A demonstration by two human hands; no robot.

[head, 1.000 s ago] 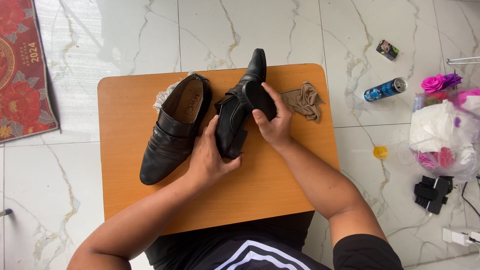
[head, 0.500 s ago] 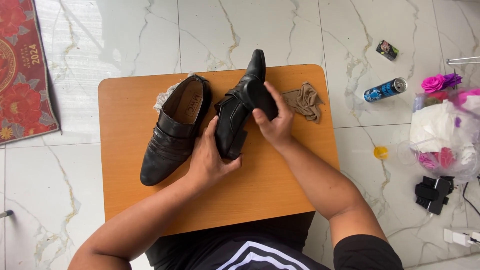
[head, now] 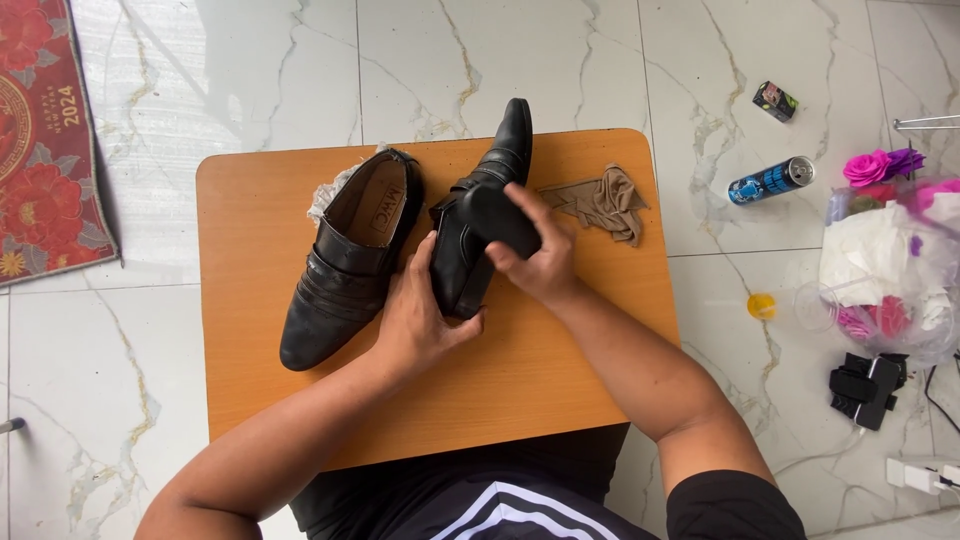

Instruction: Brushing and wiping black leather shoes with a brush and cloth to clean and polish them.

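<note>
Almost nothing has shifted since the earlier frame. Your left hand [head: 420,325] grips the black shoe [head: 480,215] raised off the surface [head: 250,400]; your right hand [head: 535,260] presses a dark pad [head: 500,218] against it. Loosen that grip and I'd expect the shoe to twist away.

Table [head: 560,400] near edge and left side lie open. Far half obstructed: second black shoe [head: 350,265] left of centre, tan cloth [head: 605,200] toward far right corner.
</note>
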